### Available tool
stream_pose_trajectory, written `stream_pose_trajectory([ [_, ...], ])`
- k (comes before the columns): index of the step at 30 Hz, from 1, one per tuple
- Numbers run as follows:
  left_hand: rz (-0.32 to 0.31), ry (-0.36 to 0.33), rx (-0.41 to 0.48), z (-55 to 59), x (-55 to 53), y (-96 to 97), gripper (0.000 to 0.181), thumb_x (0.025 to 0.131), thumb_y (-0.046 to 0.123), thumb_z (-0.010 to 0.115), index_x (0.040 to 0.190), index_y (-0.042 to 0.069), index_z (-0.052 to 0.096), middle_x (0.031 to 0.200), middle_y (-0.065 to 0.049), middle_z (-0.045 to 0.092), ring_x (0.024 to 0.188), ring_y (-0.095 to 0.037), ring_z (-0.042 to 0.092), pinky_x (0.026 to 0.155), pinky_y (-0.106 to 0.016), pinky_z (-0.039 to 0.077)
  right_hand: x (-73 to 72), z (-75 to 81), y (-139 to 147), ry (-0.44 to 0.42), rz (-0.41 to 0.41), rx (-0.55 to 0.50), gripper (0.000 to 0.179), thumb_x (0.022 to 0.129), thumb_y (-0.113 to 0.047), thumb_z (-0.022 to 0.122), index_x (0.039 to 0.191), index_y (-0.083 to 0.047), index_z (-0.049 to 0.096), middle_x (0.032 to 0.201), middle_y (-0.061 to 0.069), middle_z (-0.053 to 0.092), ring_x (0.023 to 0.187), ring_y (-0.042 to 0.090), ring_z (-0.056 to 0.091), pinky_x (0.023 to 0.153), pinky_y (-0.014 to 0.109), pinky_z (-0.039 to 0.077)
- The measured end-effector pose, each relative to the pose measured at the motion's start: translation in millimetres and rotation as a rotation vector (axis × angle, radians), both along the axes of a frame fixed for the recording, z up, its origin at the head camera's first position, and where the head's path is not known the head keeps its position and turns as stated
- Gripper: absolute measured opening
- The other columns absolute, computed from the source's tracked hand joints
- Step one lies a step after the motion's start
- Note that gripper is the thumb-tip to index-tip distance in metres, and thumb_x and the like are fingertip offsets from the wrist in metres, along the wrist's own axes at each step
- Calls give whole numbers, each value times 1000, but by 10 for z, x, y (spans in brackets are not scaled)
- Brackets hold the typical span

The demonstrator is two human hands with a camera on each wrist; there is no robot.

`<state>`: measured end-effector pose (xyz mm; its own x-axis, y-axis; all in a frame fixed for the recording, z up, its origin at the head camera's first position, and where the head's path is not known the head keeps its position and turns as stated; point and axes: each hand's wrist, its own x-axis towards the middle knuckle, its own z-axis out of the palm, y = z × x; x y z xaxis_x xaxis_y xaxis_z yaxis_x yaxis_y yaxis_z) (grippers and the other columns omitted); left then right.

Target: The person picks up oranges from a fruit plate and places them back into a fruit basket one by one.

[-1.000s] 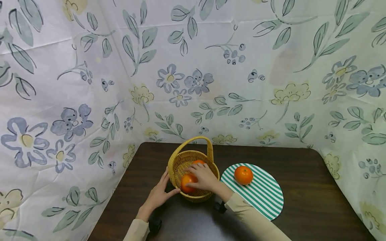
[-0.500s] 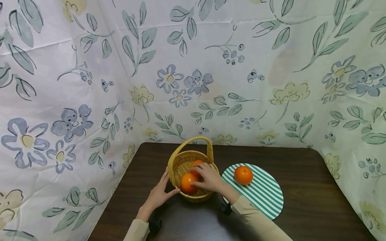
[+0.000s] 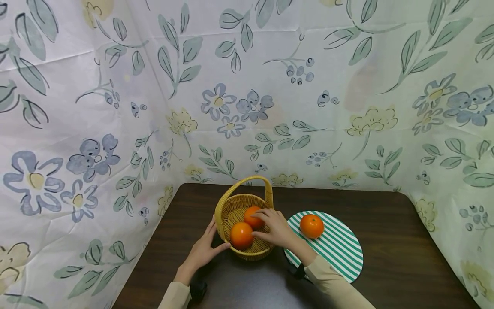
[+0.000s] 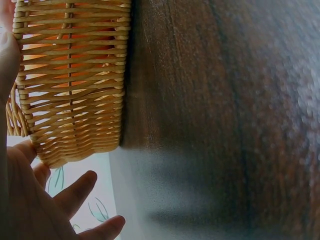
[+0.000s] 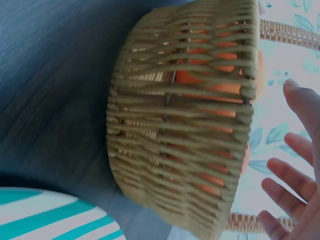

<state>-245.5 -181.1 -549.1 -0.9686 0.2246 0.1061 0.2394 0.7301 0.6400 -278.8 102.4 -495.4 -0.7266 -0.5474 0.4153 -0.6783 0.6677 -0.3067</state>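
Note:
A woven wicker basket (image 3: 250, 256) with an arched handle stands on the table. Two oranges lie in it, one near the front (image 3: 241, 235) and one farther back (image 3: 253, 216). My left hand (image 3: 201, 252) touches the basket's left side, thumb at the front rim; in the left wrist view its fingers spread out beside the wicker (image 4: 75, 100). Over the right rim is my right hand (image 3: 278, 229), its fingers loosely bent close to the oranges. In the right wrist view those fingers hold nothing, and the right hand (image 5: 300, 195) is apart from the basket wall (image 5: 180, 120).
A third orange (image 3: 311, 226) sits on a round green-and-white striped mat (image 3: 345, 253) right of the basket; the right forearm passes over the mat's near left edge. The dark wooden table (image 3: 390, 240) is backed by a floral cloth (image 3: 293, 150).
The right hand has let go of the front orange and drawn back to the right, toward the rim. More of both oranges shows now. The left hand and basket have stayed put.

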Motion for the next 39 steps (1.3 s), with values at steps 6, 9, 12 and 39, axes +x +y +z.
stream_pose_trajectory([
  [6,6,-14,-7,8,7,0,88,78,66,57,146,46,5,156,9,0,129,-35,40,93,-63,36,-8,-23,106,11,-10,-26,51,80,-43,70,124,-20,59,123,0,56,109,19,49,88,44,39],
  [9,11,-17,-6,16,10,1,88,78,65,57,146,45,6,155,14,-2,129,-35,40,93,-64,36,-16,-39,154,27,-17,-23,51,80,-44,69,124,-20,59,122,-1,56,108,18,49,88,43,39],
  [12,12,-14,-8,15,9,2,87,78,65,57,146,45,6,155,15,-3,129,-35,40,93,-64,36,-12,-43,199,34,-18,-28,52,80,-45,69,124,-19,59,123,0,56,108,18,49,88,43,39],
  [39,7,-7,-5,10,-1,6,88,77,66,57,146,46,6,157,6,2,128,-37,41,93,-64,36,2,-112,735,34,-80,-121,50,77,-36,74,121,-15,61,120,3,57,110,23,48,89,50,39],
])
